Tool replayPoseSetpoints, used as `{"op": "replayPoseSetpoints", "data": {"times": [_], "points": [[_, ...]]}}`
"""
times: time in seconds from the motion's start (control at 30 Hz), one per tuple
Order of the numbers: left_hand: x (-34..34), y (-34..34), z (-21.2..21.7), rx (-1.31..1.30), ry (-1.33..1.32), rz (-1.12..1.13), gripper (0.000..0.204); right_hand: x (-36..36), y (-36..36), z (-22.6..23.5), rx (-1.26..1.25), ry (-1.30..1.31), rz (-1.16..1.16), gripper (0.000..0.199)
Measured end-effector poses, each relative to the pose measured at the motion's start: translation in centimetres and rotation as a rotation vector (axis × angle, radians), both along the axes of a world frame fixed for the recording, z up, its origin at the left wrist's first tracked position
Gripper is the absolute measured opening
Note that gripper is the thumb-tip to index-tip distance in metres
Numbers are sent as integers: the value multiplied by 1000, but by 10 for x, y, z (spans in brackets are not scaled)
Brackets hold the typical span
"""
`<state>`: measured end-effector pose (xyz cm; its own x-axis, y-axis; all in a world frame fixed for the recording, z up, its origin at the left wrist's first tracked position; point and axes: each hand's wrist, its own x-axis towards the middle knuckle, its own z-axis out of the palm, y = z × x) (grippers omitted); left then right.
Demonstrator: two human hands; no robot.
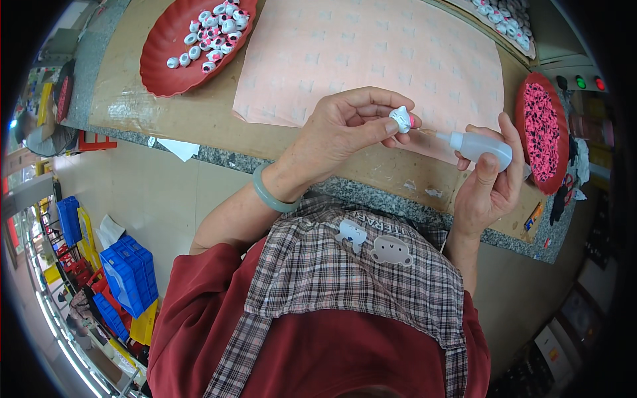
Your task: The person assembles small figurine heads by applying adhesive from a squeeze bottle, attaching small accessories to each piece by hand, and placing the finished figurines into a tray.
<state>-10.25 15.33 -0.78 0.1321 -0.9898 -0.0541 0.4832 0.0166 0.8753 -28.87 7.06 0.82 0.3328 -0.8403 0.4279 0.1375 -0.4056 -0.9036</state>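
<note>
My left hand [355, 126] pinches a small white figurine [400, 118] between thumb and fingers; a bit of pink shows on its right side. In my right hand [492, 182] is a translucent squeeze bottle [486, 150], tipped sideways with its thin nozzle pointing left. The nozzle tip is at or very close to the pink part; I cannot tell if they touch. Both hands are above the front edge of the table, over a pale pink patterned sheet [318, 66].
A red scalloped dish [159, 66] at the far left holds many white and pink figurines [219, 30]. On the right, a red dish [556, 99] carries small pink and black pieces [541, 132]. More white pieces [504, 23] sit at the back right. Blue crates [129, 272] stand on the floor at left.
</note>
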Motion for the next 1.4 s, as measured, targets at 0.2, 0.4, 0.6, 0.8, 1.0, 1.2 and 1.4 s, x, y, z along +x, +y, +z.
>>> {"op": "replayPoseSetpoints", "data": {"times": [0.2, 0.4, 0.6, 0.8, 1.0, 1.2, 1.4], "points": [[-1, 0, 0, 11, -19, -10, 30, -1, -1, 0, 13, 28, 11, 42], [0, 1, -4, 17, -14, -41, 31, 0, -1, 0, -25, 76, -4, 46], [0, 1, -4, 24, 9, -70, 30, 0, 1, 0, -35, 75, -14, 46], [1, 1, -4, 23, 23, -56, 29, -3, 2, -3, -90, 45, -8, 42], [1, 1, -4, 43, 63, -31, 28, -5, 6, -4, -207, 106, -45, 42], [2, 1, -5, 43, 81, -9, 28, -8, 6, -6, -265, 121, -37, 43], [2, 0, -6, 25, 64, 5, 29, -8, 6, -6, -257, 126, -33, 43]]}}
